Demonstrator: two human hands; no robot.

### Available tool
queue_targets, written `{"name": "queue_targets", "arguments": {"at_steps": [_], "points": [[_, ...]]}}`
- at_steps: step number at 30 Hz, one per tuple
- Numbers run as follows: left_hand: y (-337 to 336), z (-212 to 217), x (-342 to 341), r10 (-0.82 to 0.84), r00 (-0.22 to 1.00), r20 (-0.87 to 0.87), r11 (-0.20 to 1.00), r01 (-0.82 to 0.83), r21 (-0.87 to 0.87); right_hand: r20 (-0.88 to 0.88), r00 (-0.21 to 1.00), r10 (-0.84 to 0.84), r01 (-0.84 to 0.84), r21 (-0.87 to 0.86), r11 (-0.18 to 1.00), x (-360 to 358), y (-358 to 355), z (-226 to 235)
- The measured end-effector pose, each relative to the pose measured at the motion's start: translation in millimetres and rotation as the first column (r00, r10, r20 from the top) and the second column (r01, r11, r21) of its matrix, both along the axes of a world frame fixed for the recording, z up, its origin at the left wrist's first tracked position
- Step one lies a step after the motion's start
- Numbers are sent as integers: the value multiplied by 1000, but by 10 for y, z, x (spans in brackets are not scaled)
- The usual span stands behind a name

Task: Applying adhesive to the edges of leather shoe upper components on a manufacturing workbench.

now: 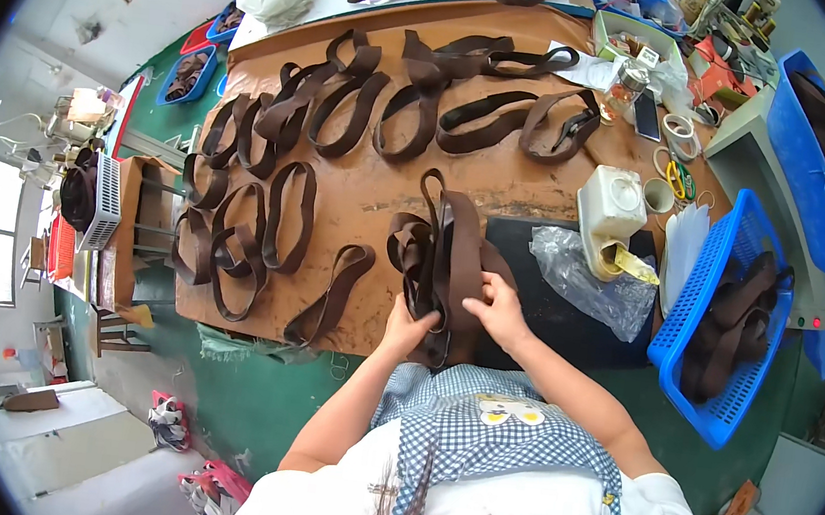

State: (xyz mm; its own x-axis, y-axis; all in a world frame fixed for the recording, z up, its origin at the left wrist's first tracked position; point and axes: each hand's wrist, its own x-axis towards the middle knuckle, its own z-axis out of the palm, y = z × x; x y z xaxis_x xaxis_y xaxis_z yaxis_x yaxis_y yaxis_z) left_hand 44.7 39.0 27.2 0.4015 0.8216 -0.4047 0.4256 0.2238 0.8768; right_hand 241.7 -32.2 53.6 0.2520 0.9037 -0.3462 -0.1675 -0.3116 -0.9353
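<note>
A bundle of dark brown fabric straps (460, 253) lies at the table's near edge, right in front of me. My left hand (410, 327) is closed round the bundle's left side, with the thumb on top. From the right, my right hand (499, 313) grips the broad strap's edge between thumb and fingers. More brown straps, looped into rings, are spread over the table; the closest single one (330, 296) lies left of my left hand. Some fingertips of both hands are hidden under the fabric.
A brown-topped table (357, 207) carries a black mat (538, 306), a clear plastic bag (596, 277) and a white plastic container (612, 200) at right. Beyond these stands a blue basket (668, 335) of brown straps. A phone (648, 115) and yellow-handled scissors (680, 180) lie farther back.
</note>
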Motion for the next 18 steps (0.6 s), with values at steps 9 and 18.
{"name": "queue_targets", "arguments": {"at_steps": [9,18], "points": [[572,-261,97,281,945,167,954,-257,-152,-788,594,-161,238,-19,971,804,150,774],[321,236,-84,320,940,119,946,-310,-95,-658,750,-68,259,197,945,727,53,1277]]}}
